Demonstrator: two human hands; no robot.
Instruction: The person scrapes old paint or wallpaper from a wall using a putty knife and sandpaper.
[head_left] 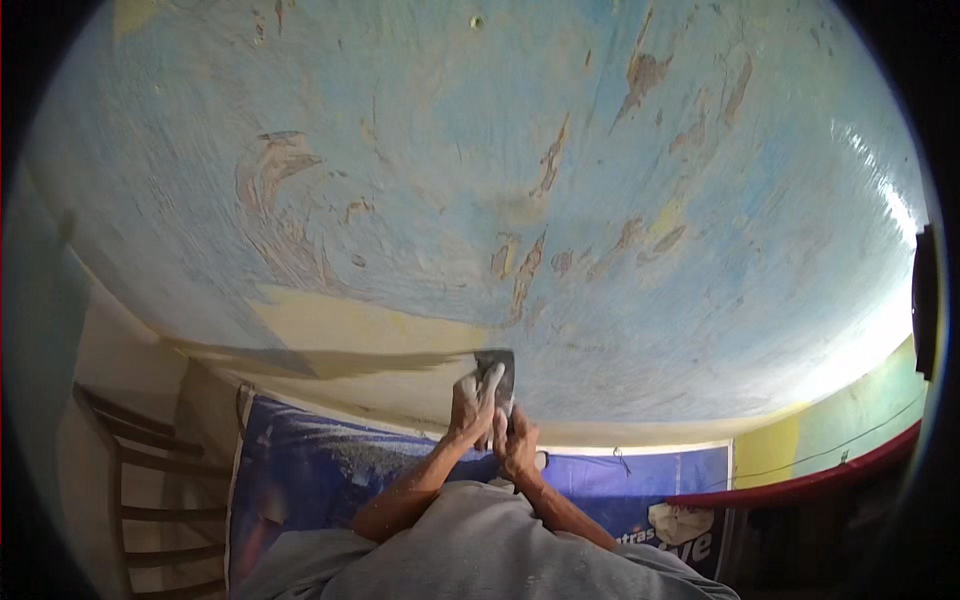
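Note:
A flat metal scraper blade (497,362) is pressed against a worn, pale blue painted wall (480,180) with flaking brown and yellow patches. My left hand (472,404) is dusted white and wraps the tool just below the blade, fingers reaching up onto it. My right hand (517,443) grips the tool lower down, right beside the left. Both forearms rise from the lower edge over my grey shirt. The handle is hidden inside the hands.
A blue printed sheet (320,470) covers the ground below the wall. A wooden ladder-like frame (140,490) stands at the lower left. A red curved edge (800,488) and a yellow-green wall (850,420) lie at the lower right.

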